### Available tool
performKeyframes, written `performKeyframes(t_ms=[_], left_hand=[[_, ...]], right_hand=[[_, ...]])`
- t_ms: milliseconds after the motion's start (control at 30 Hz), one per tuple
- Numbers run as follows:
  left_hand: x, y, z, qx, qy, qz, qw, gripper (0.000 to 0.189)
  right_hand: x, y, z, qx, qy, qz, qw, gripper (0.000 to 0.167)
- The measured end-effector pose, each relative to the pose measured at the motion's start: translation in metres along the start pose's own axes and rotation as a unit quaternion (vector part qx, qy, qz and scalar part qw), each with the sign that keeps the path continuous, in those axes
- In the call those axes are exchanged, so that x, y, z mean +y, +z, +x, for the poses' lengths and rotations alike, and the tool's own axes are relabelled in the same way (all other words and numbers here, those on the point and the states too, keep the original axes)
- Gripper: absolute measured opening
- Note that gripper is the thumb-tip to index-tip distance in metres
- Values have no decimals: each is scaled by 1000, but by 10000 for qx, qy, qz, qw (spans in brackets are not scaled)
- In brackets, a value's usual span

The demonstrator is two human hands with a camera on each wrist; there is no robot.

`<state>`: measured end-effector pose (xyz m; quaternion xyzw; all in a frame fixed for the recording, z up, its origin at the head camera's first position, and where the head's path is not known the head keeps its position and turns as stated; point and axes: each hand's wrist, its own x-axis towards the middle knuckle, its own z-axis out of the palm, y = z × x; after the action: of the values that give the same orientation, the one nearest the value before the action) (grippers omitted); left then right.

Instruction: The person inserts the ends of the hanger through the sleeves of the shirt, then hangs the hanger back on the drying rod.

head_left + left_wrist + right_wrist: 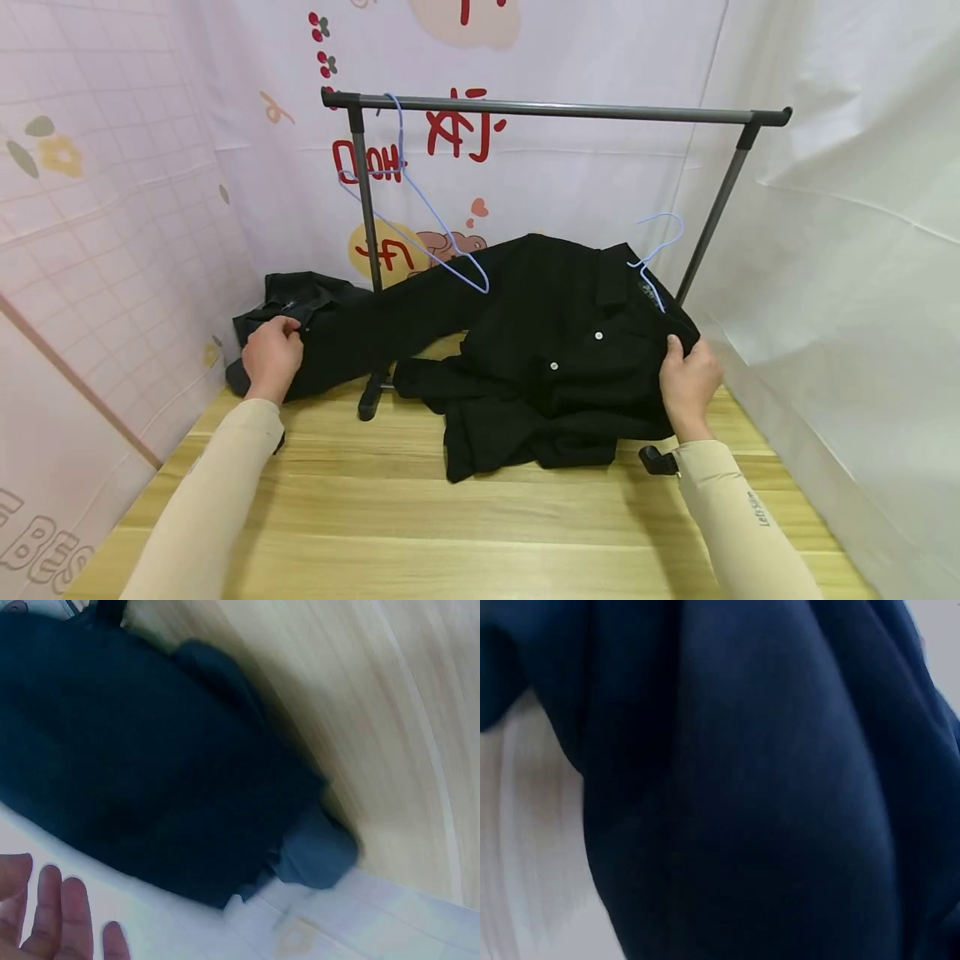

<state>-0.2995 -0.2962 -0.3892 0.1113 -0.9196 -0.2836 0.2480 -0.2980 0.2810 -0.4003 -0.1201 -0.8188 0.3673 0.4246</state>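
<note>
A black button-up shirt (570,333) with white buttons is spread out in front of the rack. My right hand (690,379) grips it at the shoulder on the right, thumb on the front. A light-blue hanger (660,242) sticks out of its collar, the lower part hidden in the cloth. The sleeve (375,333) stretches left towards my left hand (273,354). In the left wrist view, the left fingers (75,915) are loosely bent and apart from the dark cloth (150,757). Shirt fabric (742,780) fills most of the right wrist view, hiding the right hand.
A dark metal rack (555,108) stands on the wooden table (450,533). Another light-blue hanger (427,200) hangs from its bar at the left. Behind the left hand lies a dark crumpled garment (315,292). Printed curtains (97,208) enclose the table.
</note>
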Motion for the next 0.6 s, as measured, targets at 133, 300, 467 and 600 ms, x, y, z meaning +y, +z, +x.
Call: performKeyframes(t_ms=[133, 300, 467, 600], left_hand=[[15, 22, -10, -333, 633, -127, 9974, 21], [37, 63, -28, -1593, 1254, -305, 9788, 26], [55, 101, -49, -2672, 1684, 317, 9483, 50], [61, 121, -60, -2616, 2063, 1325, 9335, 46]], right_hand=[[-1, 8, -8, -248, -90, 21, 9997, 31], [4, 12, -14, -400, -115, -75, 9991, 31], [5, 11, -16, -483, 125, 28, 9987, 31], [6, 11, -16, -613, 486, 190, 9968, 32]])
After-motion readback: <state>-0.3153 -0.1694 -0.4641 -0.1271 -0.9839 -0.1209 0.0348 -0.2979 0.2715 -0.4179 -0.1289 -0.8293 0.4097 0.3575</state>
